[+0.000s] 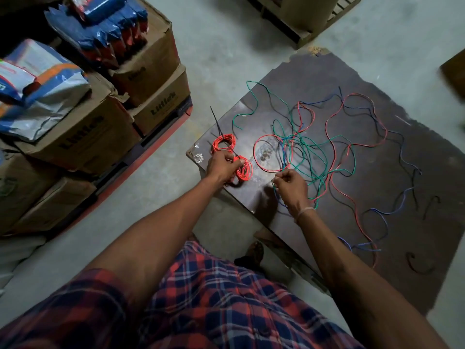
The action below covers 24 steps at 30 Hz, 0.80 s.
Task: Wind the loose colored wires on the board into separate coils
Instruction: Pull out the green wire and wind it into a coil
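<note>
A dark board point(392, 172) lies on the floor with loose red, green, blue and black wires tangled point(317, 152) across it. Two wound red coils sit at its left corner: the far coil point(224, 143) has a black cable tie point(216, 122) sticking out, and the near coil point(244, 170) is gripped by my left hand point(222, 166). My right hand point(292, 185) pinches green and blue wire strands near a loose red loop point(273, 152).
Stacked cardboard boxes point(100, 127) topped with blue and white packets point(100, 28) stand on a red pallet to the left. Another pallet with a box point(302, 18) sits at the back. Grey concrete floor surrounds the board.
</note>
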{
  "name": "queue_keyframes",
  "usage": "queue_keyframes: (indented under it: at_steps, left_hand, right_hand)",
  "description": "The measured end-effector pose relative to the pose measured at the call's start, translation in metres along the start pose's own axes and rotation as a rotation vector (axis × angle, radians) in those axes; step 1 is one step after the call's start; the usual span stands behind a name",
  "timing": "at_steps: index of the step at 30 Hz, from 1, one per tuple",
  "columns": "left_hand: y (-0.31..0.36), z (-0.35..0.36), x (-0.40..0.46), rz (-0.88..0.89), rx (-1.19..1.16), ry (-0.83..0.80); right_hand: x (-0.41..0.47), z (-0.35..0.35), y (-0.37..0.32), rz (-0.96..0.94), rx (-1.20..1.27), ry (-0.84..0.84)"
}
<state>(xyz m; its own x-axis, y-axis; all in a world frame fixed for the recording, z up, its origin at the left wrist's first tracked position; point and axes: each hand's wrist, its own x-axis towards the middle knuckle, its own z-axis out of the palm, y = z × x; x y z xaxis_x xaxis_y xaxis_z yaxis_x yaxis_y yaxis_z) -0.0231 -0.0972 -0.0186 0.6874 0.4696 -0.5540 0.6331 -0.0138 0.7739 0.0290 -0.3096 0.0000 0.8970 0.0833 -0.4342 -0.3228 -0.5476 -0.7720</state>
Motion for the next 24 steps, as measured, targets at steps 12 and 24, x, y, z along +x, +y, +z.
queue_keyframes:
  at_steps: [12,24]
  left_hand:
    - [0.000,0.029,-0.012,0.658,0.966,0.203]
    - [0.008,0.030,-0.045,0.613,1.111,-0.061]
  right_hand:
    - [0.006,-0.022,0.029,-0.392,-0.552,-0.141]
    - [0.045,-0.049,0.049,-0.528,-0.709,-0.224]
